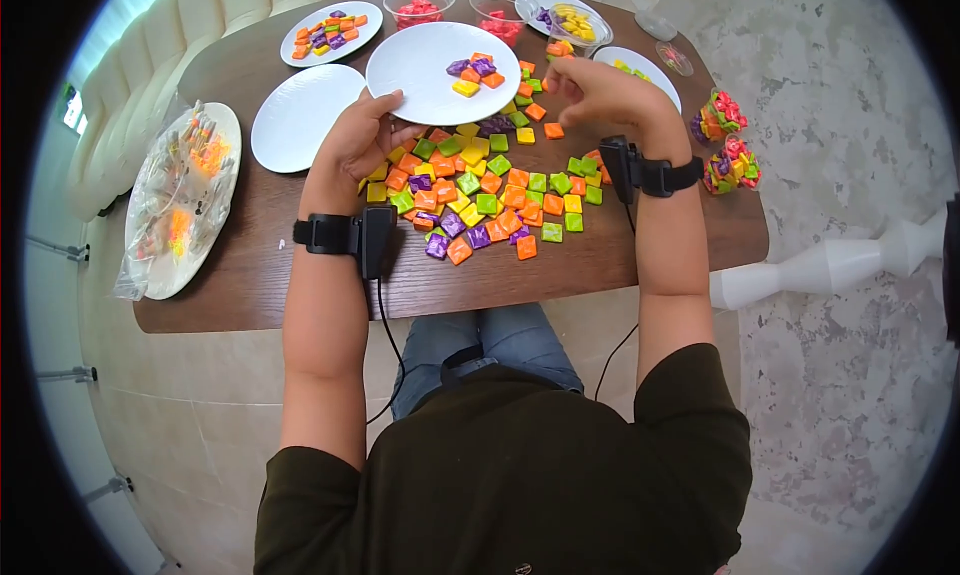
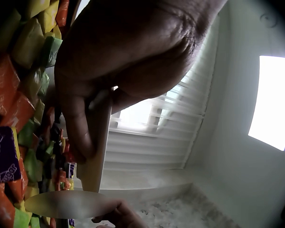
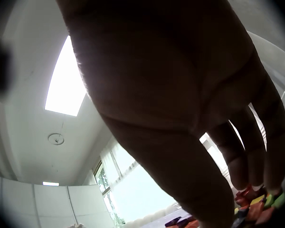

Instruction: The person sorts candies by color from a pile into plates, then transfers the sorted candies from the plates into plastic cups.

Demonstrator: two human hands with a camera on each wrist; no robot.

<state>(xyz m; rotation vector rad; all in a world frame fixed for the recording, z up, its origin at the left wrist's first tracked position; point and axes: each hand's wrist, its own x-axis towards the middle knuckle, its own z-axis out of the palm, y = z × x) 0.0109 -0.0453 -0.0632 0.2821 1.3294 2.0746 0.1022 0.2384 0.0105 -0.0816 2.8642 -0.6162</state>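
In the head view my left hand (image 1: 362, 135) grips the near left edge of a white plate (image 1: 405, 65) and holds it up over the table. On that plate lies a small group of purple, orange and yellow wrapped candies (image 1: 467, 75). The left wrist view shows the left fingers (image 2: 78, 123) curled round the plate's rim. To the right, my right hand (image 1: 615, 100) hovers near loose orange candies (image 1: 554, 131), its fingers apart from the thumb. Seen from the right wrist, the fingers (image 3: 249, 152) extend downward, with candies just beyond their tips.
Loose wrapped candies (image 1: 487, 204) spread over the wooden table (image 1: 270, 265). Around them are an unused-looking white plate (image 1: 300, 120), a plate of candies (image 1: 331, 35), clear bowls of red candies (image 1: 418, 13), filled cups (image 1: 733, 165) and a bag-covered oval platter (image 1: 222, 225).
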